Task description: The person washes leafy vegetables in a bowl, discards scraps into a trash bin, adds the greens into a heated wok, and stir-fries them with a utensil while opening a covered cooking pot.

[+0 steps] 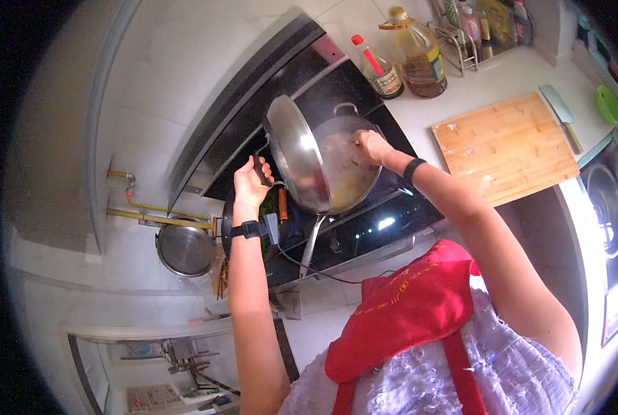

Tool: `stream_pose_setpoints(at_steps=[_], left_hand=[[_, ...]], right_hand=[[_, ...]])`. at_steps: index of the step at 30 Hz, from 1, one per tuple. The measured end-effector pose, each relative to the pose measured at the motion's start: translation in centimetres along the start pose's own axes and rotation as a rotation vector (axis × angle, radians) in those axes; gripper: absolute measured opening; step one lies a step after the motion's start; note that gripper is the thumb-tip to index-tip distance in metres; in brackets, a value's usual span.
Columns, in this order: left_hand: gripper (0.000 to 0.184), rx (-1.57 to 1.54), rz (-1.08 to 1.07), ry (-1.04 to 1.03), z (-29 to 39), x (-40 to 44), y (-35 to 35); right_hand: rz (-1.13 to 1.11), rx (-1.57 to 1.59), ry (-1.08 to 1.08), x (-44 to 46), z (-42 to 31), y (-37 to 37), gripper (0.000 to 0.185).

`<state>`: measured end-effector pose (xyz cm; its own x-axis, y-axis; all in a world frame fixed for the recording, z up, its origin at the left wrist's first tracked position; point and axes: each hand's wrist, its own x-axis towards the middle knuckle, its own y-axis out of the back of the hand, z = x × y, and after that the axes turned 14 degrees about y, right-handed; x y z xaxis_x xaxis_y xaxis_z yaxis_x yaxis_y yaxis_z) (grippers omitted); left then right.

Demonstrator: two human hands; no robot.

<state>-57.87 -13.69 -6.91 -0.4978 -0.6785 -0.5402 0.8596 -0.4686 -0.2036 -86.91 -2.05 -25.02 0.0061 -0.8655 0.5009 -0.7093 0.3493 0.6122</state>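
Left hand [251, 181] is gripping lid handle [259, 168] firmly | Steel lid [296, 152] is tilting at wok's nine o'clock | Right hand [375, 146] is hovering, two o'clock, fingers curling, hold unclear | Wok [333, 126] is sitting frame-one-o'clock | Advisable: steadying lid

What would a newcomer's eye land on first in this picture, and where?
Probably the big shiny lid, held tilted near the centre by the left hand, beside a hazy pan with the right hand over it. Next, the bright red apron, low in the picture. The pale wooden board also stands out on the white counter at right.
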Motion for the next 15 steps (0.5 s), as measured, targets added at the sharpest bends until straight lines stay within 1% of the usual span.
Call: stream_pose_setpoints(at_steps=[3, 4, 7, 10, 11, 13, 14, 15], left_hand=[[0.033, -0.003, 0.019, 0.007, 0.1, -0.1, -0.2], [0.032, 0.004, 0.024, 0.009, 0.1, -0.1, -0.3], [0.032, 0.031, 0.029, 0.009, 0.3, 0.1, -0.9], [0.032, 0.076, 0.034, 0.032, 0.4, 1.4, -1.0], [0.032, 0.100, 0.045, 0.053, 0.6, 2.1, -1.0], [0.034, 0.156, 0.100, 0.022, 0.2, 3.0, -2.4], [0.034, 0.205, 0.116, 0.017, 0.2, 3.5, -3.0], [0.034, 0.255, 0.130, 0.012, 0.0, 4.1, -3.6]], right_hand=[[0.013, 0.024, 0.100, -0.6, -0.7, -0.6, 0.025], [-0.093, 0.049, 0.029, -0.5, -0.8, -0.4, 0.025], [-0.127, 0.036, 0.015, -1.1, -2.1, 1.0, 0.026], [0.112, 0.141, -0.045, -2.1, -3.7, 3.7, 0.025], [0.286, 0.128, 0.031, -2.1, -2.9, 3.6, 0.026], [0.397, 0.150, -0.079, -3.2, -5.5, 7.3, 0.026], [0.464, 0.165, -0.018, -3.9, -5.1, 7.7, 0.027], [0.426, 0.282, -0.081, -4.5, -4.5, 8.1, 0.027]])
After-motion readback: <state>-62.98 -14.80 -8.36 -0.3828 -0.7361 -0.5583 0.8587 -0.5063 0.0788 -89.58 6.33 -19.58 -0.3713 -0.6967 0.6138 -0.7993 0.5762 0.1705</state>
